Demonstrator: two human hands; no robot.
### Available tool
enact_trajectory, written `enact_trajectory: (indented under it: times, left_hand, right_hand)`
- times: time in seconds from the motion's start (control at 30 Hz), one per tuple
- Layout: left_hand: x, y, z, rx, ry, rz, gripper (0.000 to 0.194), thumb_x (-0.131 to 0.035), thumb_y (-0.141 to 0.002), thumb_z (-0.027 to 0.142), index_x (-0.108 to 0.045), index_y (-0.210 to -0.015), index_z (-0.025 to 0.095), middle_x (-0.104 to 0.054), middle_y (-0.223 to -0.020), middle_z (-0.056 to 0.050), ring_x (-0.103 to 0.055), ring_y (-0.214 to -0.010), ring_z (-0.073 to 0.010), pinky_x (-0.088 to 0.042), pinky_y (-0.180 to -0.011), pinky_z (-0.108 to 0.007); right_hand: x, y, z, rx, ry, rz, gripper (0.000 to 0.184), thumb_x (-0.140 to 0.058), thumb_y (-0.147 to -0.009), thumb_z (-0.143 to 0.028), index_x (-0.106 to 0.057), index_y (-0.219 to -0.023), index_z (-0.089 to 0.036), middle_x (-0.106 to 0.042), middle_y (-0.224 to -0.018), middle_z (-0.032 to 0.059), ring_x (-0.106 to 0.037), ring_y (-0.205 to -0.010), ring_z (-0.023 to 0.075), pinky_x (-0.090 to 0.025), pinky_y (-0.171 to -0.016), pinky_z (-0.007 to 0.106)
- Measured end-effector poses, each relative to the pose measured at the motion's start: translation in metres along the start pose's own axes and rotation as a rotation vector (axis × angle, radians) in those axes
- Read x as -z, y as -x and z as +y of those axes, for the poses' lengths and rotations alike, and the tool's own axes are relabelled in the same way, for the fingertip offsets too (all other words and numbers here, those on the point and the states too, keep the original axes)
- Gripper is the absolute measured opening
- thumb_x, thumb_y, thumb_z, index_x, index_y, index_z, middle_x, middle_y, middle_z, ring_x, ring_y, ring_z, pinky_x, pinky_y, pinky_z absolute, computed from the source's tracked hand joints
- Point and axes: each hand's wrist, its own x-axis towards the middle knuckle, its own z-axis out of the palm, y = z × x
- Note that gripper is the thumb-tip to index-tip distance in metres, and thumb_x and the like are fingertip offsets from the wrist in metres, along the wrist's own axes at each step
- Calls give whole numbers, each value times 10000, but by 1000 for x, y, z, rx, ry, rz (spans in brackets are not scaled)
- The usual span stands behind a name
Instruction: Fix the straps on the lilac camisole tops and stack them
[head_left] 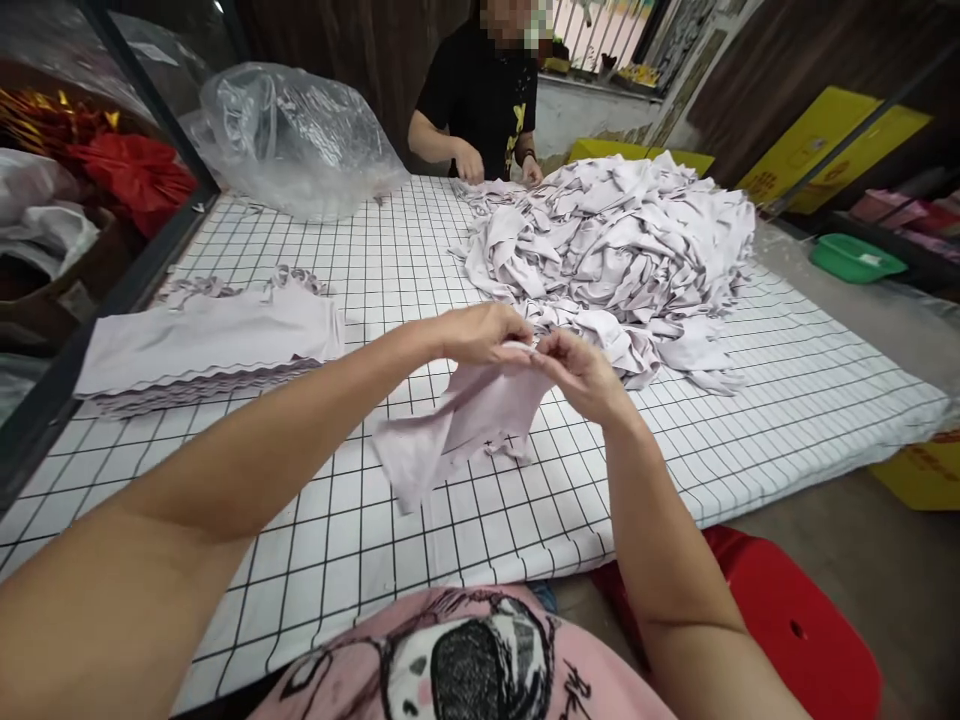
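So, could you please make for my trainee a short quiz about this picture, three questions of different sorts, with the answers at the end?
1. True or false: the left hand and the right hand both hold the same piece of pale cloth.
2. Choose one. In the picture, where is the loose heap compared with the neat stack? A: to the left; B: to the right; C: directly beneath it.
3. Fill in: across the checked tablecloth, a co-worker wears a ____ short-sleeved top.

Key: 1 true; 2 B; 3 black.
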Motion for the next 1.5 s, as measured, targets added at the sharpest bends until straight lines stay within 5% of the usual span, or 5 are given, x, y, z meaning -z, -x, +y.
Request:
enact_trajectory:
  times: [0.4,0.6,0.83,1.2,1.5]
  left_hand:
    - [69,32,60,67,264,385,291,-595,-854,334,-631,-787,52,-559,-767,7,-617,-803,-152,-413,-669,-265]
    - [-40,102,13,421,521,879,292,-707,-788,420,-533,-778,186,-550,-690,27,-546,-628,-106,-407,-536,-236]
    - [-154,137,2,567,987,539,371,-506,-906,541,-627,-998,203,-689,-1053,-124,-674,-858,-214,-539,-645,-330]
    - [-11,123,-65,281,815,1204,280,-797,-626,280,-618,-802,157,-646,-824,-34,-623,-817,-174,-525,-790,-342]
    - [-80,221,-44,281,19,415,104,-605,-827,275,-701,-859,254,-674,-997,-49,-560,-1032,-230,-453,-953,-443]
  right_hand:
    - [16,-42,-82,200,-124,-36,354,-696,-816,-473,-582,-1035,-220,-563,-882,9,-560,-839,138,-491,-668,243]
    - [23,-59,-108,198,-125,-119,302,-687,-827,-456,-580,-824,-173,-494,-724,-18,-536,-720,99,-448,-573,202]
    - [7,-66,-126,245,-295,-109,241,-630,-892,-414,-558,-878,-185,-495,-785,-19,-574,-756,111,-492,-637,241]
    - [43,-103,-65,285,-203,-13,273,-689,-818,-459,-600,-943,-233,-598,-900,7,-602,-836,157,-524,-723,309]
    - [55,25,37,-113,93,-434,179,-579,-858,-412,-674,-849,-260,-655,-1017,68,-602,-1040,237,-480,-949,432]
